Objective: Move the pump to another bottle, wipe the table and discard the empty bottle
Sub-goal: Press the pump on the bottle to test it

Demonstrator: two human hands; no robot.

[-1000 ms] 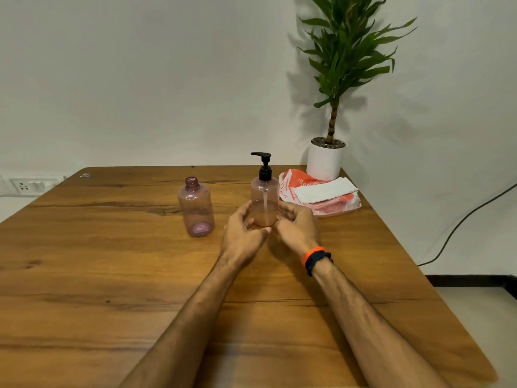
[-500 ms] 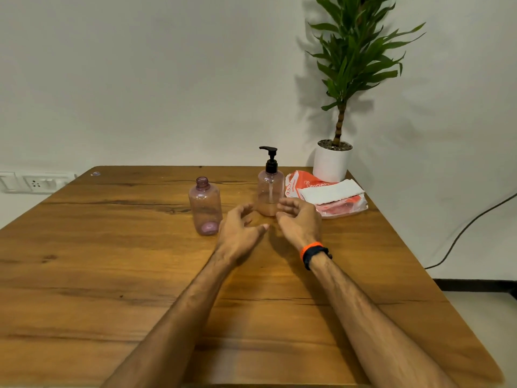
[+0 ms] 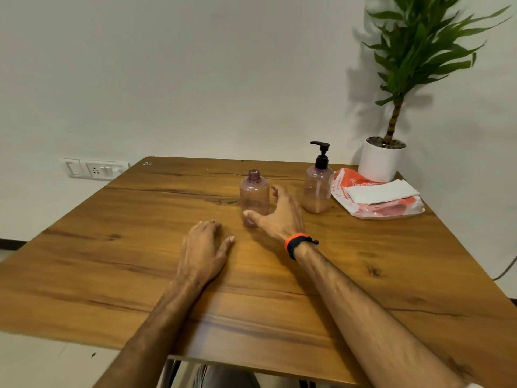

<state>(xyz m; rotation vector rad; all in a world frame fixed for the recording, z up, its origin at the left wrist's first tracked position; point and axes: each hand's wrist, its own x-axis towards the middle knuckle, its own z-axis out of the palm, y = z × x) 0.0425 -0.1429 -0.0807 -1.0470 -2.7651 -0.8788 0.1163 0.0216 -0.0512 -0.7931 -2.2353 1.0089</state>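
The wooden surface [image 3: 140, 247] carries everything. The potted plant [image 3: 382, 161] stands at its far right corner. The left hand [image 3: 201, 253] rests flat, fingers relaxed. The right hand [image 3: 279, 217] has fingers spread apart around the open bottle [image 3: 254, 194], not clamped. The pump bottle [image 3: 318, 189] stands just right.

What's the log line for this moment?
right hand: open, reaching round open bottle | left hand: flat on table | pump: on other bottle
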